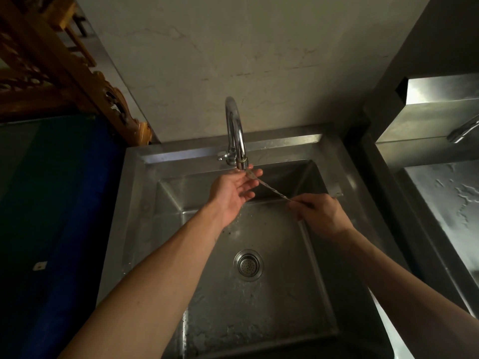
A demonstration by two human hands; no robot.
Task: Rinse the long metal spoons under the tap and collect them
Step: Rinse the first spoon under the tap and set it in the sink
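The right hand [320, 215] pinches the handle end of a long twisted spoon [269, 188], its bowl at the far end under the tap [237, 141]. The left hand [233, 190] lies open-palmed beneath — fingers touching the bowl. Light, stiff, slippery when wet (best gripped on the twisted stem).

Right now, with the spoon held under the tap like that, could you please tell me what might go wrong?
1. The right hand pinches only the far end of the long spoon, so the wet handle could slip and drop into the sink.
2. The bowl sits right under the tap spout, over the open left hand; water may splash out of the sink.
3. A dropped spoon could land on the drain.
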